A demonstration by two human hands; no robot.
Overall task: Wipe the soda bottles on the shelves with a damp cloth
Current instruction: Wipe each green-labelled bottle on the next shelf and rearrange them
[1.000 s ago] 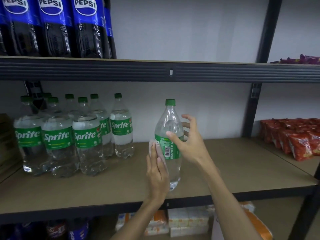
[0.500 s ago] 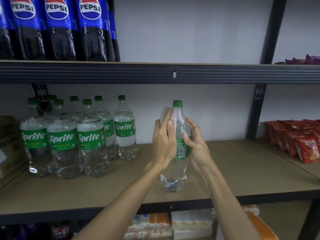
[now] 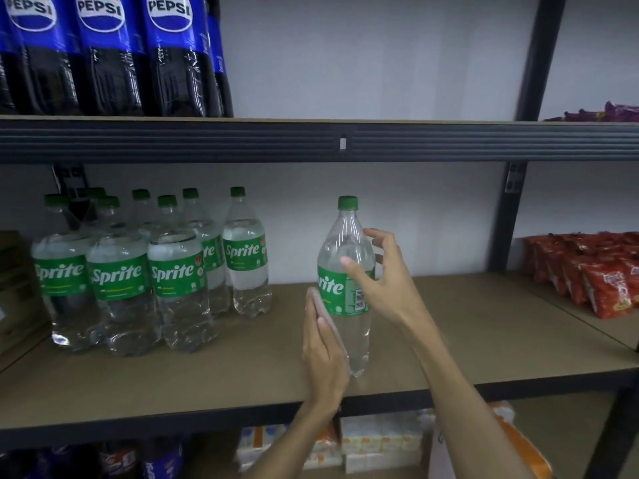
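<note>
One clear Sprite bottle [image 3: 345, 243] with a green cap stands alone on the middle shelf [image 3: 207, 375], close to its front edge. My left hand [image 3: 323, 357] presses a thin pinkish cloth [image 3: 332, 328] flat against the bottle's lower left side, fingers straight. My right hand [image 3: 387, 285] holds the bottle at label height, thumb on the front and fingers spread round the right and back. Several more Sprite bottles [image 3: 148, 271] stand grouped at the left of the same shelf.
Pepsi bottles [image 3: 114, 53] line the upper shelf at the left, above its dark beam [image 3: 449, 141]. Red snack bags [image 3: 594, 274] lie on the neighbouring shelf at the right, past a black upright [image 3: 511, 209]. Boxes [image 3: 380, 440] sit on the shelf below.
My left hand slid the cloth down from the bottle's neck to its lower side. The bottle has turned, showing more of the Sprite label. My right hand shifted its hold.
</note>
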